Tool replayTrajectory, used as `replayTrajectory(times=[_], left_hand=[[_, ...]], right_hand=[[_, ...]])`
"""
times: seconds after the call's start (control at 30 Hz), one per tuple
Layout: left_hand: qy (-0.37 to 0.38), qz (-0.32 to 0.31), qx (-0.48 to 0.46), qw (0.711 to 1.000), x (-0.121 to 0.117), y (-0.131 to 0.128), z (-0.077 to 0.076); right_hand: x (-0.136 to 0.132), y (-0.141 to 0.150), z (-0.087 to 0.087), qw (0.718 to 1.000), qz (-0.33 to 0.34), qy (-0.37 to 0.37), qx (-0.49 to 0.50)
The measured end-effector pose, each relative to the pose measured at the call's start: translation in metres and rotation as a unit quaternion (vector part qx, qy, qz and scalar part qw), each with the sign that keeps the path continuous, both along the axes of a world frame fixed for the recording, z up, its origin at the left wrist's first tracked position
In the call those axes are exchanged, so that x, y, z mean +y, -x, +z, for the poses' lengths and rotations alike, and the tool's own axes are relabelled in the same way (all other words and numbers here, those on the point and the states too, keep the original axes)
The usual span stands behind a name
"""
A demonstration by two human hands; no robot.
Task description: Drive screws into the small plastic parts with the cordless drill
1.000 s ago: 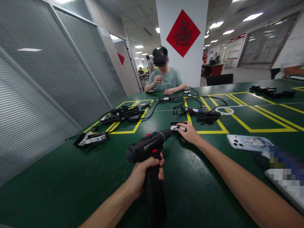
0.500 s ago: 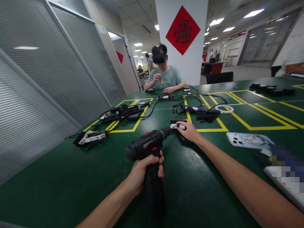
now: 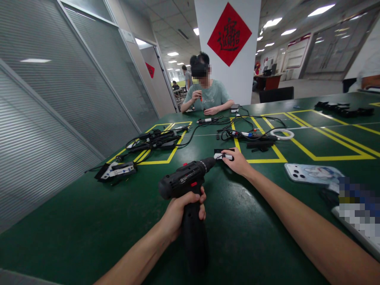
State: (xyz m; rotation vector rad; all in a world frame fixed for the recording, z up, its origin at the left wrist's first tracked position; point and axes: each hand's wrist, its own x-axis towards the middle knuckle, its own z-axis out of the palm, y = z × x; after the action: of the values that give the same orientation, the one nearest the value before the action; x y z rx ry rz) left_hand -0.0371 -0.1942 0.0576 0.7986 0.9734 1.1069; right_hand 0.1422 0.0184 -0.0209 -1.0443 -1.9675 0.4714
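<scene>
A black cordless drill with red buttons is gripped by its handle in my left hand, fingers wrapped round it. Its chuck points forward and right, with the bit end at a small white and black part on the table. My right hand is closed on that part from the right, fingers pressed on its top. Whether the bit touches the part, and what the fingertips cover, I cannot make out.
The green table bears yellow tape outlines. Tangled cables and a black-white assembly lie left. Cables and a white ring lie beyond my right hand; a phone lies right. A person sits opposite.
The view has shifted very slightly. Both hands, the drill and the white and black part keep nearly the same places relative to each other.
</scene>
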Motion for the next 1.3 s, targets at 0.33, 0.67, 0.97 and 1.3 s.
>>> replayTrajectory(times=[0.33, 0.67, 0.97, 1.3], left_hand=[[0.002, 0.001, -0.005, 1.0, 0.0, -0.0005, 0.0007], [0.003, -0.004, -0.001, 1.0, -0.0009, 0.0005, 0.0004], [0.007, 0.002, -0.007, 1.0, 0.0002, -0.0006, 0.001], [0.015, 0.009, -0.011, 1.0, -0.0005, -0.0014, 0.0026]], right_hand=[[-0.0022, -0.0006, 0.0027, 1.0, 0.003, 0.006, 0.0], [-0.0025, 0.0001, 0.0034, 1.0, 0.003, 0.004, -0.003], [-0.0022, -0.0005, 0.003, 1.0, 0.002, 0.007, -0.002], [-0.004, -0.0006, 0.0057, 1.0, 0.002, 0.019, 0.002]])
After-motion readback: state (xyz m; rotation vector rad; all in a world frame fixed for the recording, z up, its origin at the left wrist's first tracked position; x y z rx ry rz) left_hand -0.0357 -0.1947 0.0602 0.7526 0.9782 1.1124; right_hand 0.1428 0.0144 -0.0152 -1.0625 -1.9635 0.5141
